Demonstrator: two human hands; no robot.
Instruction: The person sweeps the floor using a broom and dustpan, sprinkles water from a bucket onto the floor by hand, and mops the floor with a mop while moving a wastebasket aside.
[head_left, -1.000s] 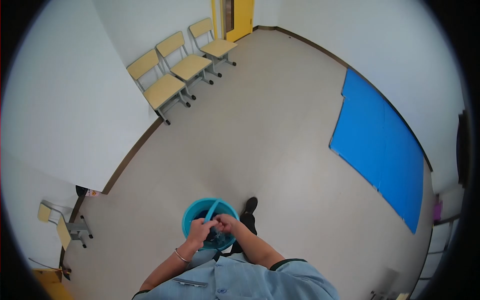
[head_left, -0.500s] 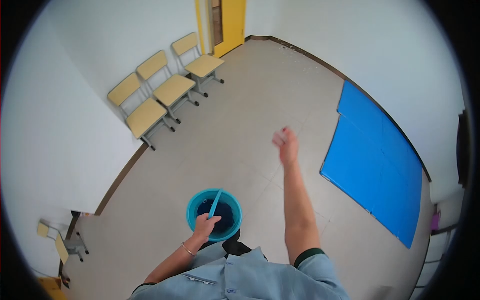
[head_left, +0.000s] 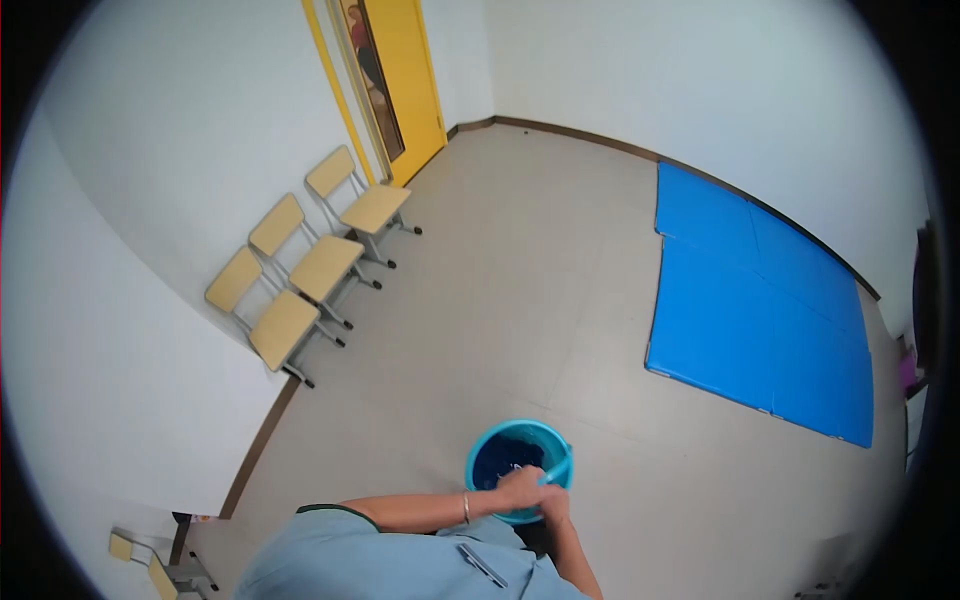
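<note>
A teal bucket (head_left: 482,445) with dark blue inside and a light glint hangs or stands low in front of me; its contact with the floor is hidden. My left hand (head_left: 518,488), with a bracelet at the wrist, is closed at the lower end of the bucket's teal handle (head_left: 560,466). Right beside it, over the bucket's near right rim, is my right hand (head_left: 553,506). The two hands overlap or touch, and the right fingers are mostly hidden, so their grip cannot be made out.
Three wooden-topped chairs (head_left: 326,268) line the left wall, near a yellow door (head_left: 408,80). Blue mats (head_left: 755,320) lie along the right wall. Another chair (head_left: 165,575) stands at lower left. A person (head_left: 365,50) shows through the door's window.
My right hand, earlier stretched forward and blurred, has come back to the bucket beside my left. White specks near the far wall are gone. The view has shifted; the bucket appears farther right.
</note>
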